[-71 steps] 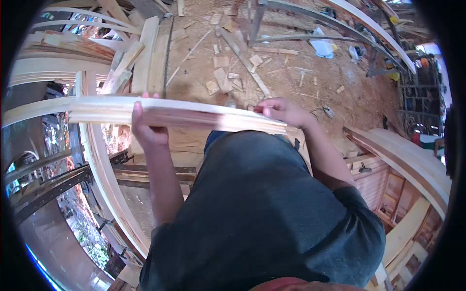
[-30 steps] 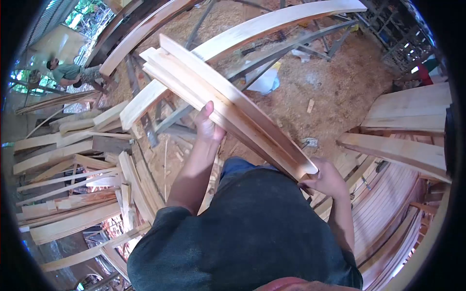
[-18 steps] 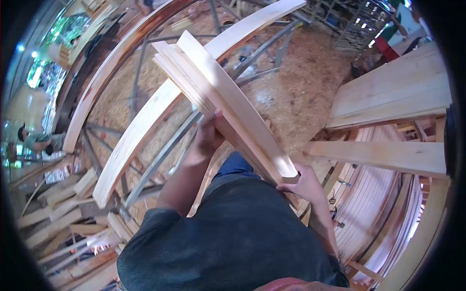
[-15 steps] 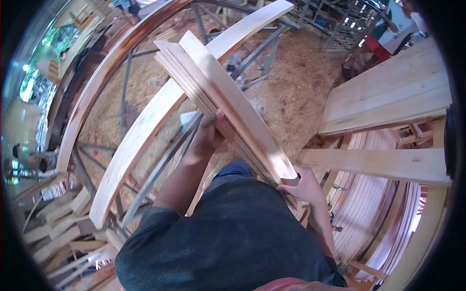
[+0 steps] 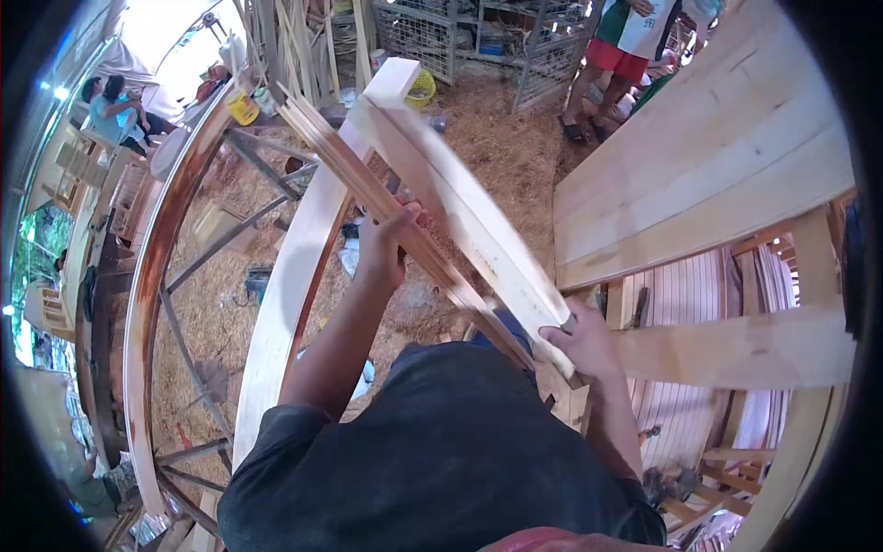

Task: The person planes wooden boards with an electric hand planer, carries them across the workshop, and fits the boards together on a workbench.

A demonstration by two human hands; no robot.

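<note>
1. Your left hand (image 5: 386, 241) is wrapped around the grooved strips (image 5: 441, 267), near the middle of their length. Whether these are several strips or one moulded piece, you cannot tell from here.
2. Your right hand (image 5: 587, 342) grips the near end of the long pale board (image 5: 489, 247), thumb over the top and fingers partly hidden underneath.
3. Both lengths slant away from your body in the air, side by side, with a narrow gap between them; the near end of the strips is close to your shirt (image 5: 460, 442).
4. Beyond them, the pale curved beam (image 5: 292, 290) passes behind their far ends. You cannot tell whether anything touches it.
5. The step in hand looks like handling the two lengths as separate pieces, one per hand.
6. A next move would call for a firm hold in each hand, since the board, gripped only at its end, is likely to tip, and clearance around the curved beam.
</note>
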